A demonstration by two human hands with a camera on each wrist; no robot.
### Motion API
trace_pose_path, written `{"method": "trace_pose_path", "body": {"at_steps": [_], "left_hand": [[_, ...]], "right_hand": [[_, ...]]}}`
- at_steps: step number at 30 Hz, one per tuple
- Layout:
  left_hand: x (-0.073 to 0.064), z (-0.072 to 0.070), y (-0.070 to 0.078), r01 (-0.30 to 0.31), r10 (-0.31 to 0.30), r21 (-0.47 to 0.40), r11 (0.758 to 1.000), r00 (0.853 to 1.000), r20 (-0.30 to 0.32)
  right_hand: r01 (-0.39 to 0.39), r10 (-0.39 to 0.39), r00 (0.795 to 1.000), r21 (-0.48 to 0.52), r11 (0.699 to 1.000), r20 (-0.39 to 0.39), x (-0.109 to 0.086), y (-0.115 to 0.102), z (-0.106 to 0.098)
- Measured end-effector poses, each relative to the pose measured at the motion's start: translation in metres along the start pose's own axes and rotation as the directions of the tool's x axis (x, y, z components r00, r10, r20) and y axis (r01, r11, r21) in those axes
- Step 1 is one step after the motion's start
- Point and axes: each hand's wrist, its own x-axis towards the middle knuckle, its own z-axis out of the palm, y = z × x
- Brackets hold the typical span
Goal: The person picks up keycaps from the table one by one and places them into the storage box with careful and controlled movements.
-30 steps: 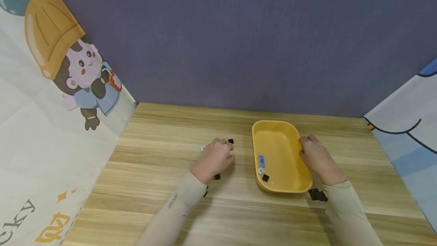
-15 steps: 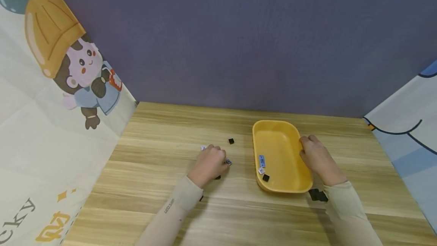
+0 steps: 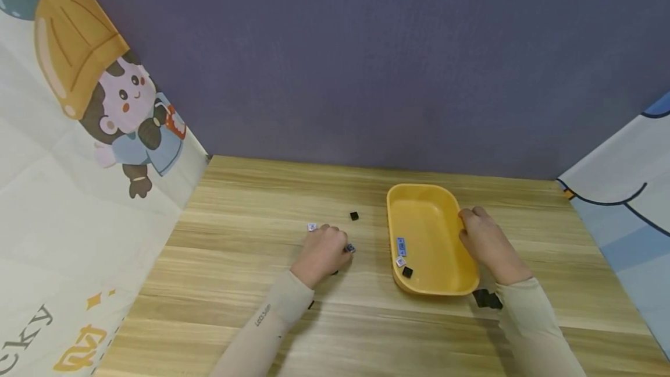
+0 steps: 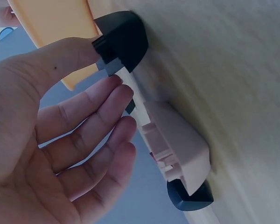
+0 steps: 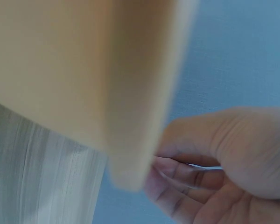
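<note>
One wooden table [image 3: 235,202] spans the scene, with a yellow tray [image 3: 431,237] right of middle, open side up. The right hand [image 3: 489,246] grasps the tray's right rim, presumably to keep it from sliding. The left hand [image 3: 320,255] is low over the table, left of the tray; thumb and forefinger appear to pinch a patterned piece [image 3: 351,248], the other fingers loosely bent. A fingertip hold likely suits so small a thing lying among others, and the tray's closeness would keep any reach short.

By count, dark pieces [image 3: 480,298] lie near right beside the right sleeve [image 3: 531,319], at least two, too close together to count surely. The tray holds three pieces along its left side, toward the near end: one long blue piece [image 3: 401,246], one white piece [image 3: 401,262], one black piece [image 3: 407,272]. Also on the table are one far black square [image 3: 354,216], one pale square [image 3: 312,227] just beyond the left hand, and two partly hidden dark bits, one beside that hand, one at the left sleeve [image 3: 285,301].
</note>
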Motion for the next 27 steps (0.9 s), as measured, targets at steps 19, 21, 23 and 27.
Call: {"method": "trace_pose_path", "body": {"at_steps": [19, 21, 23, 27], "left_hand": [[0.002, -0.017, 0.009, -0.101, 0.084, -0.116, 0.988, 0.986, -0.142], [0.004, -0.021, 0.012, -0.118, 0.101, -0.117, 0.986, 0.984, -0.146], [0.007, -0.026, 0.017, -0.134, 0.117, -0.110, 0.985, 0.982, -0.145], [0.015, -0.035, 0.031, -0.164, 0.151, -0.085, 0.983, 0.978, -0.143]], "right_hand": [[-0.007, 0.007, 1.000, -0.023, 1.000, -0.011, -0.001, -0.002, 0.000], [-0.004, 0.004, 1.000, -0.022, 1.000, -0.015, -0.001, -0.002, 0.001], [0.000, -0.001, 1.000, -0.022, 1.000, -0.022, -0.001, -0.002, 0.001], [0.007, -0.008, 0.999, -0.020, 1.000, -0.033, -0.001, -0.001, 0.002]]}}
